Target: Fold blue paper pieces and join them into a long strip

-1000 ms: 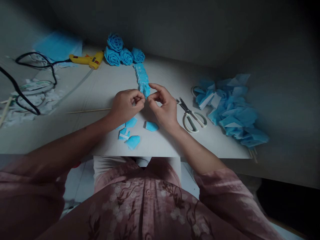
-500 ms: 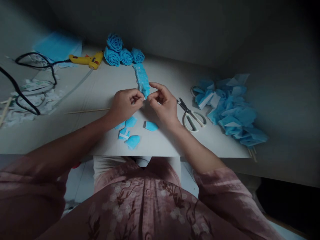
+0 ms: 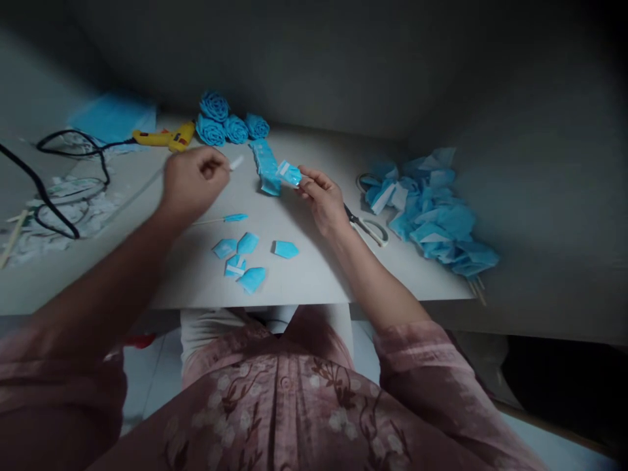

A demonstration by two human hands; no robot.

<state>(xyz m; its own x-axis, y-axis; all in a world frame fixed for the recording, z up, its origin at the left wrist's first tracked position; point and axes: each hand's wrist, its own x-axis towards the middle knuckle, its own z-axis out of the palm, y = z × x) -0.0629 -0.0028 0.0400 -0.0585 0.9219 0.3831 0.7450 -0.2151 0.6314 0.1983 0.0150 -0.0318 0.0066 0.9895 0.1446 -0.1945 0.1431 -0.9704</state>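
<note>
My left hand [image 3: 193,183] is raised over the left of the table, fingers pinched on a small white strip [image 3: 236,163]. My right hand [image 3: 321,196] holds a blue petal-shaped piece [image 3: 289,173] between thumb and fingers; a white band crosses it. Just left of that piece lies a crinkled blue strip [image 3: 265,167]. Below my left hand rests a thin wooden stick with a blue tip [image 3: 235,217]. Several cut blue pieces [image 3: 253,279] lie nearer the front edge, one with a white band across it. Scissors [image 3: 369,229] sit partly behind my right hand.
Several blue rolled flowers [image 3: 212,131] stand at the back beside a yellow glue gun [image 3: 181,136]. Its black cord loops over white scraps [image 3: 83,209] at left. A blue sheet pile [image 3: 112,118] lies behind. At right is a heap of blue flowers on sticks [image 3: 436,216].
My hands have parted. The left moved left and up with the white strip, and the right now shows the blue piece in its fingers. The view has shifted slightly.
</note>
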